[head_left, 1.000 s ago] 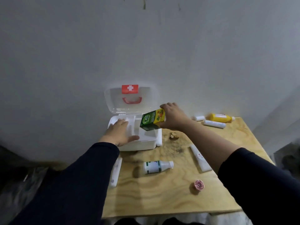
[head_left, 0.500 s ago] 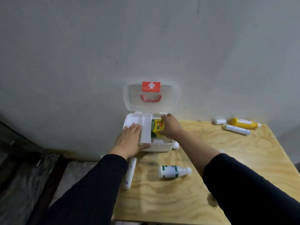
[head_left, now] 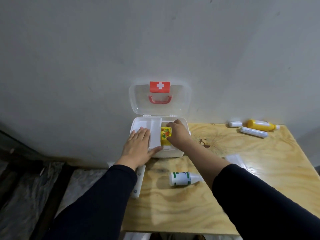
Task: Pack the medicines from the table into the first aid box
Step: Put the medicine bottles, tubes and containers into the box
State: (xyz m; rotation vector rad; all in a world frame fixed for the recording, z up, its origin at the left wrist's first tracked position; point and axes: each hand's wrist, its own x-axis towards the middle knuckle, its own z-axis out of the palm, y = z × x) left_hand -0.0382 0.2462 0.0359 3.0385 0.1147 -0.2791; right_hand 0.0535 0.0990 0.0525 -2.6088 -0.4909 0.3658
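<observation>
Lower than half a second ago, our medicine carton now lies yellow face up inside the first aid box.
Our right hand curls over its right edge, gripping it, at the frame's centre; our left hand presses flat, fingers straight, on the box's white tray. On the worktop below lies a white bottle; a yellow bottle sits at upper right.

White cross sign on red plate atop clear first aid box lid; other labels too blurred.
</observation>
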